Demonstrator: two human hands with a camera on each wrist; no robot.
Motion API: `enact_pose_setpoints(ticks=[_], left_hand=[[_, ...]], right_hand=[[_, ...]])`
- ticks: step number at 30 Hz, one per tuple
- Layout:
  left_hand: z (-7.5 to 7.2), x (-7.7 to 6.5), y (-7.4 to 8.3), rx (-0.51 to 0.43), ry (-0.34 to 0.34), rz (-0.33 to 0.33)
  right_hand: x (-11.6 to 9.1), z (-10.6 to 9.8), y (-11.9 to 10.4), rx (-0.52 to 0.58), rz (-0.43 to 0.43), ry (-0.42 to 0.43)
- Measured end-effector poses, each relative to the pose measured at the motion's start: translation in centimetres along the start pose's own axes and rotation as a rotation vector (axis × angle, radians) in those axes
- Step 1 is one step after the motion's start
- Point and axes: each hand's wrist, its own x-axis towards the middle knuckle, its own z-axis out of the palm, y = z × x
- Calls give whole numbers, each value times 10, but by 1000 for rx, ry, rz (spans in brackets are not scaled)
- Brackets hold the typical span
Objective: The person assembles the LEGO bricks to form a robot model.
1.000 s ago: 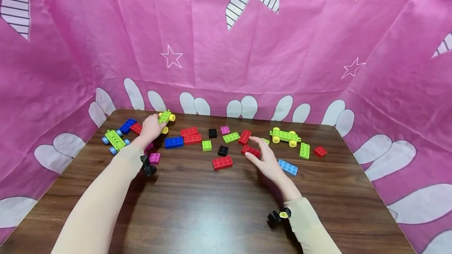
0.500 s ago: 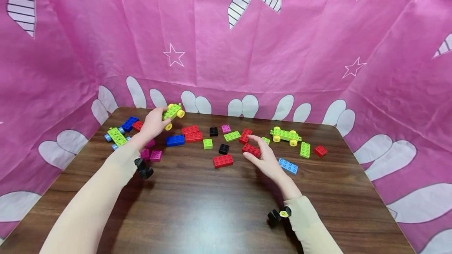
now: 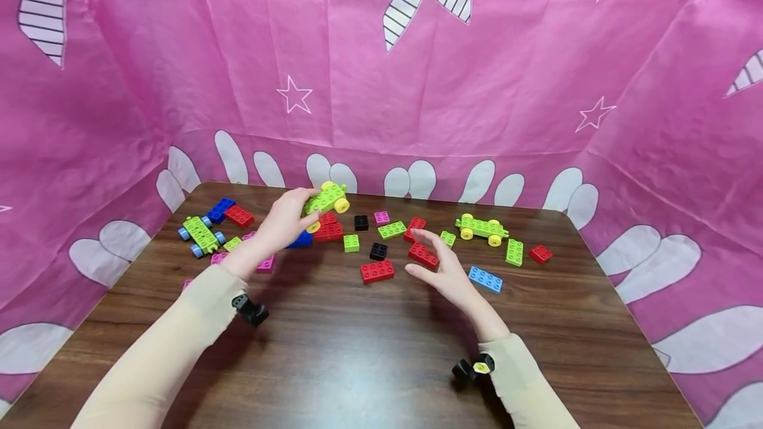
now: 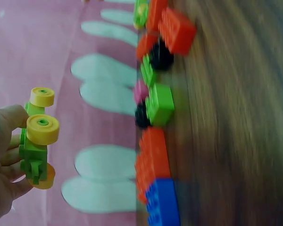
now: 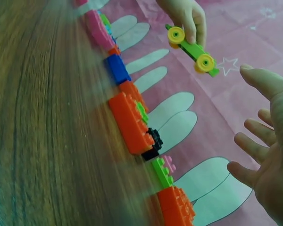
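Note:
My left hand (image 3: 288,218) grips a lime-green toy car base (image 3: 326,199) with yellow wheels, raised above the back left of the table. In the left wrist view the car base (image 4: 35,146) sits between thumb and fingers; the right wrist view also shows this car base (image 5: 192,49) held off the table. My right hand (image 3: 446,271) hovers with fingers spread and nothing in its grasp, close to a red brick (image 3: 423,255). Behind that brick lies another red brick (image 3: 415,226). Spread fingers of the right hand (image 5: 269,136) appear in the right wrist view.
A second yellow-wheeled car base (image 3: 481,228) stands at the right rear. One with blue wheels (image 3: 201,235) is at the left. Between them lie several bricks, among them a red one (image 3: 377,271), a black one (image 3: 378,251) and a light blue one (image 3: 485,279).
My left hand has lifted the yellow-wheeled car base off the table and carried it rightward. My right hand stays nearly in place, a little farther from the red brick.

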Motion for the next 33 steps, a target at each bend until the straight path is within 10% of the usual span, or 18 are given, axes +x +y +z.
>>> enact_pose_setpoints(ticks=[16,33], left_hand=[[26,-38,67,-70,-221,283],[55,-62,77,-108,-480,450]], right_hand=[[-8,-3,-3,79,-51,-136],[-18,-7,13,162,-152,-481]])
